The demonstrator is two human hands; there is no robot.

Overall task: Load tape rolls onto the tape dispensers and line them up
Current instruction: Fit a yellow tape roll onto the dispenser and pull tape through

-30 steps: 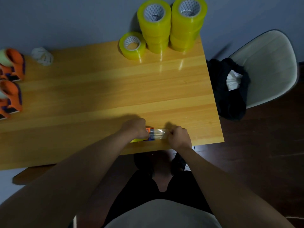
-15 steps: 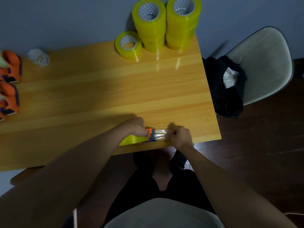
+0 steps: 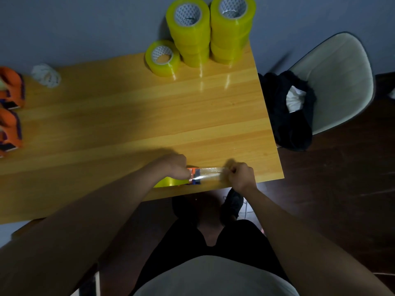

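Note:
Near the table's front edge my left hand grips an orange and blue tape dispenser loaded with a yellow tape roll. A clear strip of tape runs from the dispenser's mouth to my right hand, which pinches its free end. Two tall stacks of yellow tape rolls and a single yellow roll stand at the back of the wooden table. Two orange dispensers sit at the left edge, partly cut off.
A crumpled white wad lies at the back left. A white chair with a black bag stands right of the table. Dark floor lies to the right, and my legs are under the front edge.
My right hand has drawn the tape strip out further to the right. The left hand stays on the dispenser. The camera has shifted slightly.

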